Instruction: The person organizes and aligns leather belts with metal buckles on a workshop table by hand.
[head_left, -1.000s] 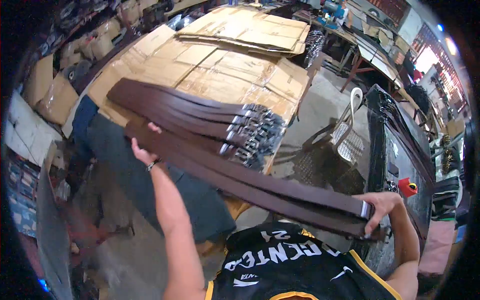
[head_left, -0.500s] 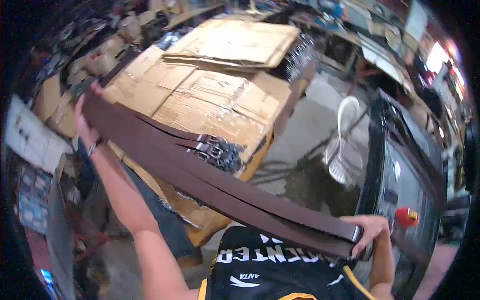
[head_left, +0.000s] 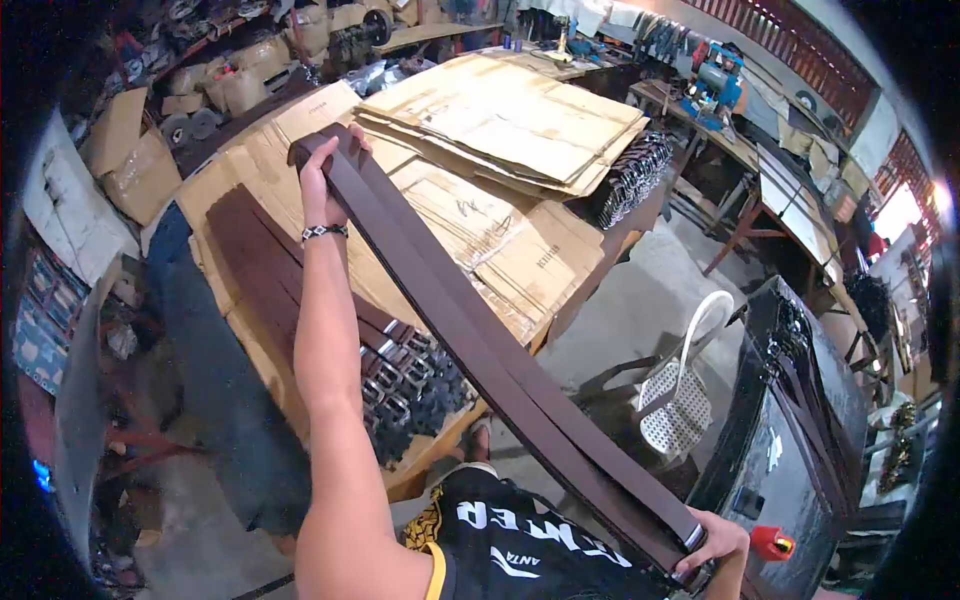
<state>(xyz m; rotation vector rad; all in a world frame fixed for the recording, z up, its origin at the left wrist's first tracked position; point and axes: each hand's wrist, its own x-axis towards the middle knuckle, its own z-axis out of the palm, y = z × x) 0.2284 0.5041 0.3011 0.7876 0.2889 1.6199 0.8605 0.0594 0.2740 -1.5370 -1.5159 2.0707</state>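
Observation:
A long stack of dark brown belts stretches diagonally between my two hands. At its upper end, my left hand is closed around the folded-over straps, above the cardboard. My right hand grips the lower end, near a metal piece at the strap edge, in front of my shirt. More brown belts lie side by side on the cardboard-covered table to the left, partly behind my left forearm. Their metal buckles cluster at the table's near edge.
Flat cardboard sheets are piled on the table, with more buckles beside them. A white woven chair stands right of the table. Farther right, a black-topped table carries dark straps and a red-yellow object.
My left hand has moved right with its end of the belts, and my right hand has gone lower. The stack slants more steeply, exposing more belts and buckles on the table.

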